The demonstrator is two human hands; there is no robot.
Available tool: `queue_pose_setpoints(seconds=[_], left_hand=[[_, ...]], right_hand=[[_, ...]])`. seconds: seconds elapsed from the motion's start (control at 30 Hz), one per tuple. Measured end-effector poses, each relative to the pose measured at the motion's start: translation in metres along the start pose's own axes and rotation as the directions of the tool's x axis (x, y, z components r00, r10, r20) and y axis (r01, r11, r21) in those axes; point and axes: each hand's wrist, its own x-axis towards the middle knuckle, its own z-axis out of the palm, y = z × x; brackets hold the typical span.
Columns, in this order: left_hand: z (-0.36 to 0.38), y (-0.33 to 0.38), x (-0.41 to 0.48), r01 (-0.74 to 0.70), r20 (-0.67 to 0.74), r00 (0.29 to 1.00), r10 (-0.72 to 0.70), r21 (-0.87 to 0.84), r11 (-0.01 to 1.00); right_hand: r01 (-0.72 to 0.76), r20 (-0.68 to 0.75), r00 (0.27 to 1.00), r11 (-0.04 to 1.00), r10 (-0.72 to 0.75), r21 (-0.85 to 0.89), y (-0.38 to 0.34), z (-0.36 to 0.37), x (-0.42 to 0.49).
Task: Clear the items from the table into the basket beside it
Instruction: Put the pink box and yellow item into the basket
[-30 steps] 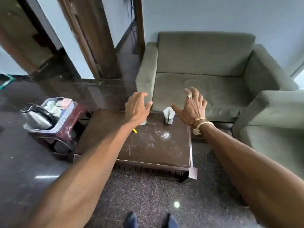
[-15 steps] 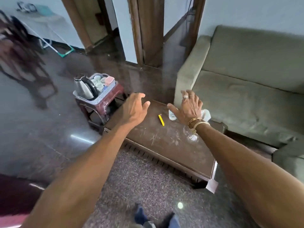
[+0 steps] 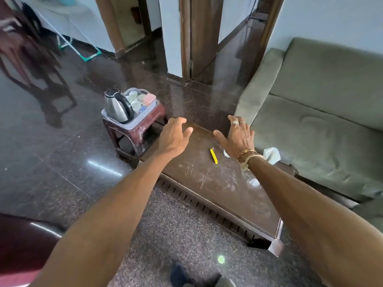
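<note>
Two hands out over the table (image 3: 217, 183), both empty. Left hand (image 3: 174, 135) is above the table's far left corner, fingers loose and slightly bent, grasping nothing. Right hand (image 3: 240, 137) is near the far right side, fingers spread straight, thumb out, grasping nothing. Cannot tell if either palm touches the top.

On the table:
- One yellow stick (image 3: 213, 155), pen-like, lying flat between the two wrists and nearer the right one.
- One small white thing (image 3: 226, 153) just beside the right wrist, mostly hidden, type unclear.
- One white crumpled tissue (image 3: 271, 155) on the other side of that wrist, at the edge by the sofa (image 3: 310, 125).
- One glassy glint (image 3: 251, 180) under the right forearm, can't tell what.

The tabletop is dark brown and scratched.

One grey basket (image 3: 143, 117) sits on one maroon stool (image 3: 136, 133), just beside the table's left end. In the basket:
- One steel kettle (image 3: 117, 106), upright at the near end.
- One pink box (image 3: 149, 99) at the far end.
- Pale cups (image 3: 134, 99) between them, at least three, exact count unclear.

The right hand has two rings (image 3: 235, 122) on its fingers. Bracelets (image 3: 246, 155) sit on the wrist, roughly two bands.

One blurred dark chair (image 3: 31, 50) is at far left. One wooden door frame (image 3: 199, 38) stands behind the table.
</note>
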Motion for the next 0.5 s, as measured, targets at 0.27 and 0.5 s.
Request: queue_pose_setpoints(seconds=[0.27, 0.5], left_hand=[[0.034, -0.011, 0.03, -0.017, 0.11, 0.994, 0.018, -0.009, 1.0], [0.03, -0.013, 0.094, 0.028, 0.078, 0.996, -0.031, 0.041, 0.999]], right_hand=[[-0.057, 0.131, 0.989, 0.997, 0.063, -0.045, 0.024, 0.026, 0.023], [-0.045, 0.05, 0.998, 0.999, 0.044, 0.015, 0.027, 0.024, 0.108]])
